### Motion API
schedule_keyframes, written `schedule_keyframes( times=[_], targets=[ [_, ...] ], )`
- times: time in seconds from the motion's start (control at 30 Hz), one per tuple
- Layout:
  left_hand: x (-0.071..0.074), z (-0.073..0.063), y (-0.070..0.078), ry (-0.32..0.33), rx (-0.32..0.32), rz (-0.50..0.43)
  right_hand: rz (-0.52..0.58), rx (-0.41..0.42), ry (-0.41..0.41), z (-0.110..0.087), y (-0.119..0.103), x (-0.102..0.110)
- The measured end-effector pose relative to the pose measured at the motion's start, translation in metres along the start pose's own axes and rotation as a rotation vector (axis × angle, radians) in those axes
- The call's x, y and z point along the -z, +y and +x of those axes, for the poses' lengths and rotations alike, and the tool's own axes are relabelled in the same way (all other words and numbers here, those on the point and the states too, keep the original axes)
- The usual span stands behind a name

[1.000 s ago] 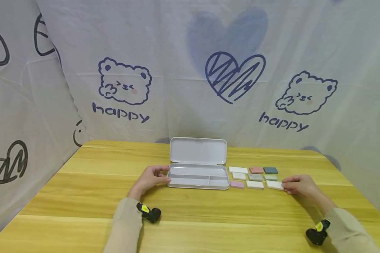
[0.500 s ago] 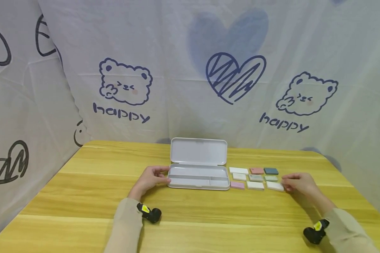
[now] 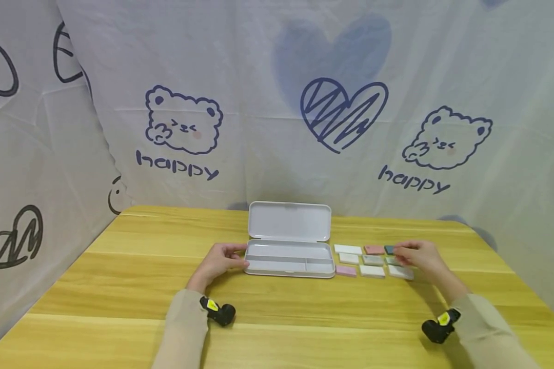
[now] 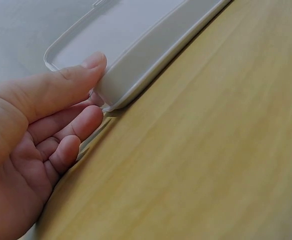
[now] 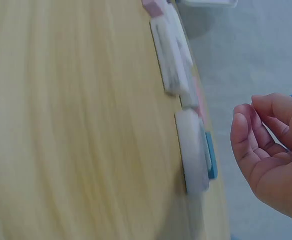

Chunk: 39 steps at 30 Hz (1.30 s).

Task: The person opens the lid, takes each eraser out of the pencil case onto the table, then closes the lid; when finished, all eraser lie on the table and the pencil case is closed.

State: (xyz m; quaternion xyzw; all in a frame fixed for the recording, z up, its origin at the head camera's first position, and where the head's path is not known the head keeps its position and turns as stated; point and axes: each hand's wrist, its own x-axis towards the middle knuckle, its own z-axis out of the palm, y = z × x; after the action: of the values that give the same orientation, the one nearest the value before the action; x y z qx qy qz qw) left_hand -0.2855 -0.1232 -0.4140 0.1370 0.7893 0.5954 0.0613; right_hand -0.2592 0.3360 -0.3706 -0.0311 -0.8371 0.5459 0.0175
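A white pencil case [image 3: 277, 265] lies open on the table, lid tilted back and compartments bare. My left hand [image 3: 219, 261] holds its left end; in the left wrist view the thumb lies on the rim, the other fingers curled by the corner. To the case's right, small eraser-like blocks lie in three rows. My right hand [image 3: 422, 256] hovers over the right column, fingers loosely bent, holding nothing. It partly hides the teal eraser [image 3: 389, 250] and the pale green eraser [image 3: 390, 261]. Nearest the front on that side lies a white eraser [image 3: 400, 272].
Beside that column are a coral eraser [image 3: 374, 249], a grey eraser [image 3: 372, 260], a lilac eraser [image 3: 346, 270] and several white ones. The wooden table [image 3: 277, 328] ends at a printed curtain [image 3: 268, 154] behind the case.
My right hand has left the front white eraser at the right, rising and moving left and back over the right column. My left hand and the case stay put.
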Motion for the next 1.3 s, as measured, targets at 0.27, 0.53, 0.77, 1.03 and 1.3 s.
schedule_keyframes(
  times=[0.27,0.53,0.77,1.03,1.3],
  targets=[
    [0.001,0.0,-0.001,0.006,0.005,-0.006,0.074,0.069,-0.03,0.017,-0.004,-0.024],
    [0.002,-0.001,-0.003,0.001,-0.002,-0.006,0.174,0.061,-0.066,0.028,-0.026,-0.055],
    [0.001,0.0,-0.005,0.005,-0.003,-0.004,0.115,0.01,-0.064,0.036,-0.041,-0.075],
    [0.0,0.001,-0.003,0.0,-0.012,-0.006,0.051,0.146,-0.057,0.037,-0.065,-0.096],
    [0.001,-0.003,0.005,-0.012,0.0,-0.026,0.005,0.244,-0.081,0.046,-0.075,-0.108]
  ],
)
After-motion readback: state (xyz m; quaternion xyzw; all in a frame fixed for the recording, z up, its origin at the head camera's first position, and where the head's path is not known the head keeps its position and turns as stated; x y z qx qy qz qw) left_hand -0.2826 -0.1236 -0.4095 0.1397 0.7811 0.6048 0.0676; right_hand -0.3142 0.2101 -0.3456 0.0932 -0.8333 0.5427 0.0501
